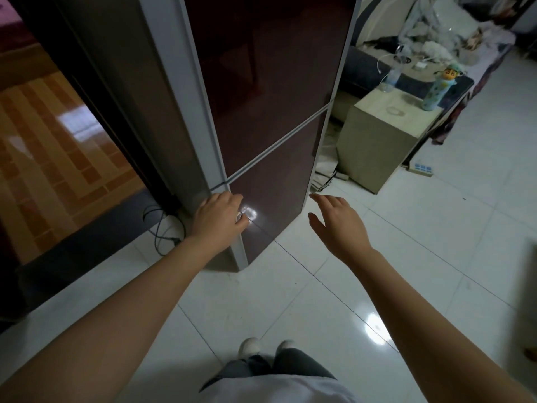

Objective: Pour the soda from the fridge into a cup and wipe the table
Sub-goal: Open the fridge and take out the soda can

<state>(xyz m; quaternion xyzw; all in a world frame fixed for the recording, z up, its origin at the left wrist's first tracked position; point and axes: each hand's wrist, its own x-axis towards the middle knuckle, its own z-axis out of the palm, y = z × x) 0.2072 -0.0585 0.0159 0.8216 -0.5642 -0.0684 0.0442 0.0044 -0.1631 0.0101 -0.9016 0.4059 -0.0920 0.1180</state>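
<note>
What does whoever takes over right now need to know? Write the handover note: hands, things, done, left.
Left hand: at the left front edge of the fridge, by the seam between its two doors; fingers curled, whether they grip the edge cannot be told.
Right hand: open, fingers straight, reaching toward the right edge of the lower door, not touching it.
Things: both fridge doors are closed. No soda, cup or cloth is in view. A side cabinet stands right of the fridge, bearing a patterned bottle.
Done: nothing yet.
Left: open the fridge, take the soda, pour into a cup, wipe the table.
</note>
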